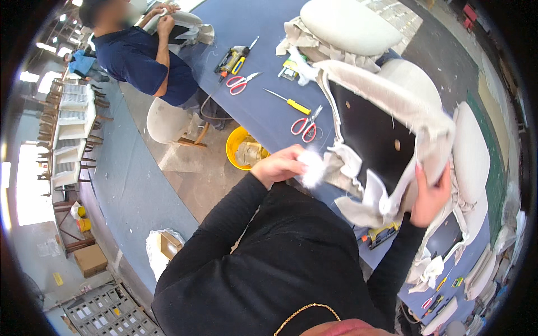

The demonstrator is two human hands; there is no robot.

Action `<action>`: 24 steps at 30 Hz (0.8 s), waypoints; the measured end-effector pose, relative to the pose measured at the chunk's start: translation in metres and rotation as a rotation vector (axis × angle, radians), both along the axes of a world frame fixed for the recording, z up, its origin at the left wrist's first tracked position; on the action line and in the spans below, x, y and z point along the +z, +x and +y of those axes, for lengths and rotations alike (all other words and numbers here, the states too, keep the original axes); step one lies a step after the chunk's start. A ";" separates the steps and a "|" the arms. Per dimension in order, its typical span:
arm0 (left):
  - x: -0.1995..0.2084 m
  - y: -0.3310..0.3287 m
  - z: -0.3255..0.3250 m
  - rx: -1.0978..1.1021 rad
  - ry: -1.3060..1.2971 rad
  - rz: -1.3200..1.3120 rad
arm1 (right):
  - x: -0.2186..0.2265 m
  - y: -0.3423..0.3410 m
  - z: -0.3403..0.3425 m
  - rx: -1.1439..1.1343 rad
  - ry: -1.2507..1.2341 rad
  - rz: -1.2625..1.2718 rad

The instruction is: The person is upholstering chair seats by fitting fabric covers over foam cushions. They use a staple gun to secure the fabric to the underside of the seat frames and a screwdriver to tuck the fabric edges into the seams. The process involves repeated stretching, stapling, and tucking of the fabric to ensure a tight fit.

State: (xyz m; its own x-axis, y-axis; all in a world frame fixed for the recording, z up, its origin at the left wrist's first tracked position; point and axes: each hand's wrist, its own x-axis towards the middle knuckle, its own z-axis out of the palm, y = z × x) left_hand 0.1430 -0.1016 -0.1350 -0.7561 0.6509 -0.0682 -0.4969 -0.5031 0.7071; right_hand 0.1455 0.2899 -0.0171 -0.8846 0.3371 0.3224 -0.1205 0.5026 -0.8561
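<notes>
My left hand point(280, 163) is closed on a tuft of white stuffing point(312, 169), which looks slightly blurred. In front of me, tilted up on the blue table, is a chair seat cushion point(372, 120) with its black underside showing. Loose beige fabric folds and flaps hang round its edge. My right hand point(434, 193) grips the near right corner of this cushion, thumb on the fabric side. Beyond my left hand lie red-handled scissors point(305, 127) and a yellow-handled screwdriver point(288, 102). A yellow staple gun point(383, 234) is partly hidden below the cushion.
Other padded beige seats point(352, 27) are piled at the far side and right. A second pair of scissors point(241, 83) and a power tool point(228, 59) lie left on the table point(260, 131). A co-worker point(137, 59) handles a cushion there. A yellow bucket point(231, 152) stands below the table edge.
</notes>
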 end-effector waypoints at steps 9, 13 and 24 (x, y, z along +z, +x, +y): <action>0.059 -0.030 -0.039 0.423 -0.274 0.133 | 0.027 0.128 0.017 0.144 0.296 -0.462; 0.110 -0.049 0.018 0.298 -0.395 0.727 | 0.066 0.111 0.037 0.550 -0.333 -0.537; 0.112 -0.143 -0.010 0.505 -0.547 0.804 | 0.017 0.012 -0.112 0.450 -0.468 -0.437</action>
